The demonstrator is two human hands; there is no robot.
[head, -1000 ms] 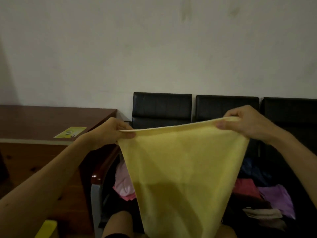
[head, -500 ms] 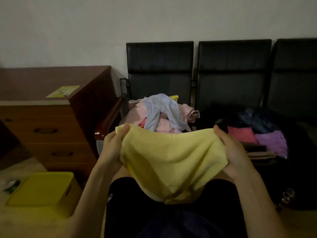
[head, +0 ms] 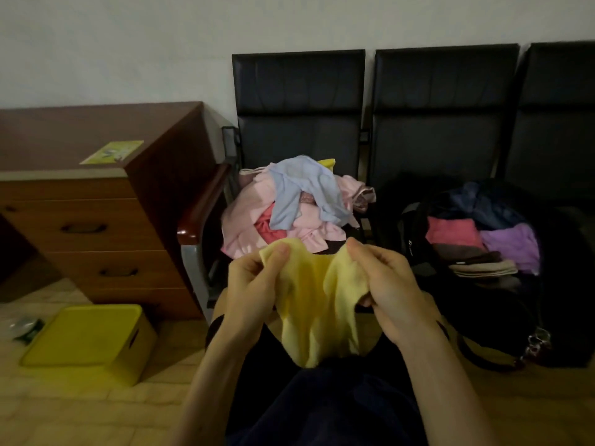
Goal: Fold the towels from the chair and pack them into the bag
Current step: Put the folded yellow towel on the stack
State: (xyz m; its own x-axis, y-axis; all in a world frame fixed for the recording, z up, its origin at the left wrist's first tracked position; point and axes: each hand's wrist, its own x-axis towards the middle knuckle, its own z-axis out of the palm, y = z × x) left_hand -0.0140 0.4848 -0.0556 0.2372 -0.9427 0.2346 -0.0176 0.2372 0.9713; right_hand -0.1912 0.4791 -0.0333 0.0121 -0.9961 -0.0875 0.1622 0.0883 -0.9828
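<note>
Over the lap, the left hand (head: 254, 291) and right hand (head: 386, 284) each pinch the yellow towel (head: 315, 304), which sags between them. Beyond, the towel pile (head: 289, 207) covers the chair (head: 299, 101); the bag (head: 483, 252) sits to the right.

The left hand (head: 254, 286) and right hand (head: 388, 284) led back into bare, unsleeved forearms (head: 209, 381). Plain black shorts (head: 264, 378) covered the lap, and a dark navy garment (head: 325, 416) lay lower, its kind unclear.
</note>
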